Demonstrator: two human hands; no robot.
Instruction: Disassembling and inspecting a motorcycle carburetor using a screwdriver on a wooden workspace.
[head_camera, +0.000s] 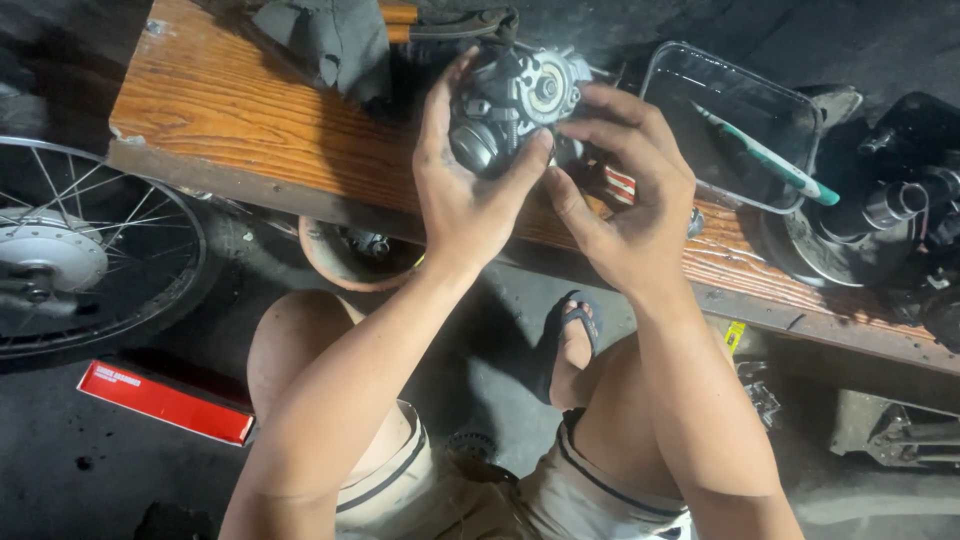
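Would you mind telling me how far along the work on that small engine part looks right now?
Done: the engine part is off any machine and held above the wooden bench. In hand: the left hand cradles it while the right hand works at its side with the fingertips. Left: a toothbrush lies in the clear tray, and other dark parts sit on the bench; how much remains cannot be told.
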